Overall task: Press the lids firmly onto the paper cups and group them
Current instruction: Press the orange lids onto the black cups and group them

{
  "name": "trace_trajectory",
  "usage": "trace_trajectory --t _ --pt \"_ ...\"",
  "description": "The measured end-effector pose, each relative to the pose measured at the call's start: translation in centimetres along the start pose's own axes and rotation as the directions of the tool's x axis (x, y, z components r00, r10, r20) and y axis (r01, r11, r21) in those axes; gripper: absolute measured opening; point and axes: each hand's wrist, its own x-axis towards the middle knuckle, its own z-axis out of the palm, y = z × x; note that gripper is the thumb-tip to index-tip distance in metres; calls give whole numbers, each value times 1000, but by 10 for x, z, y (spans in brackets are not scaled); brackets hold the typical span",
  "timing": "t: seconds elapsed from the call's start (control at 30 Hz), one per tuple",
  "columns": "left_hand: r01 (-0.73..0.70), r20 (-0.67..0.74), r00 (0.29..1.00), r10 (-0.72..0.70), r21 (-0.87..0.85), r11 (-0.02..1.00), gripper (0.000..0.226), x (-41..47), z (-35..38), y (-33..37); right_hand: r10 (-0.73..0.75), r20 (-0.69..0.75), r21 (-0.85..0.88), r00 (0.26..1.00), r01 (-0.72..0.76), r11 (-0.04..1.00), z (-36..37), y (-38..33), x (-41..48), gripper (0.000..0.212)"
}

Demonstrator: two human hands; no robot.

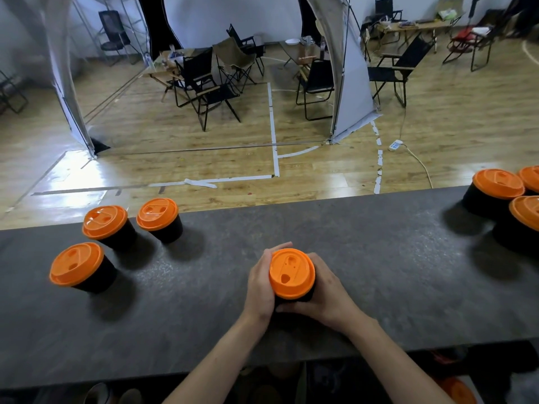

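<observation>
A black paper cup with an orange lid (291, 273) stands in the middle of the dark counter (379, 272). My left hand (261, 282) wraps its left side and my right hand (326, 290) wraps its right side, fingers curled round the cup body below the lid. Three lidded cups stand at the left: one (76, 268) nearest me, one (105, 223) behind it, one (157, 214) to that one's right. Three more lidded cups cluster at the far right edge (495, 185), (529, 212), (530, 177).
The counter's far edge drops to a wooden floor with folding chairs and tent panels. Under the near edge I see dim items, among them an orange lid (459, 390).
</observation>
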Motion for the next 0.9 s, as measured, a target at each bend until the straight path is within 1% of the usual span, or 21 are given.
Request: trace_trajectory --t 0.03,0.07,0.17,0.2,0.23,0.3,0.37,0.4,0.5,0.53,0.6,0.7,0.73,0.8,0.87,0.9 --pt "-2 -21 1000 3 9 1000 52 0 0 -2 5 -10 -5 1000 -6 1000 0 1 0 85" --pt "5 -9 1000 -5 13 1000 51 2 -2 -1 5 -12 -10 1000 -5 1000 -1 3 0 82" --pt "71 139 988 -71 7 997 54 12 -10 7 -14 30 -17 999 14 1000 -4 4 -1 80" --pt "62 149 987 -64 16 998 55 12 -9 9 -24 37 -15 999 24 1000 -4 4 -1 81" --pt "40 123 992 -42 22 999 55 10 -7 7 -26 36 -14 999 27 1000 -3 3 -1 83" --pt "6 22 1000 -7 8 1000 55 3 -1 2 -10 15 2 1000 10 1000 -1 1 1 87" --pt "7 -36 999 -7 -9 1000 54 0 2 -1 7 -7 2 1000 -7 1000 1 1 1 87" --pt "4 -28 1000 -4 2 1000 54 2 1 0 8 -13 -3 1000 -8 1000 1 2 1 85" --pt "21 87 996 -23 21 1000 53 11 -5 8 -2 6 -5 1000 2 1000 -2 5 -1 87" --pt "21 107 994 -23 26 999 53 11 -4 11 -9 15 -6 1000 9 1000 -3 4 0 89" --pt "-7 68 998 5 16 1000 52 8 -1 9 -19 16 -3 1000 19 1000 -1 1 0 90" --pt "-9 -44 999 9 -7 1000 52 1 4 2 25 -27 21 999 -24 999 2 0 1 90" --pt "-2 -39 999 2 -9 1000 53 2 3 2 28 -40 14 999 -27 1000 2 2 0 87" --pt "39 45 998 -38 -17 999 52 7 -1 5 12 -30 1 999 -12 1000 -1 4 -1 82" --pt "69 118 991 -67 -13 998 49 11 -4 11 -13 4 -2 1000 13 1000 -4 3 -1 83" --pt "64 123 990 -62 -7 998 49 12 -4 12 -23 11 3 1000 23 1000 -4 3 -1 84"
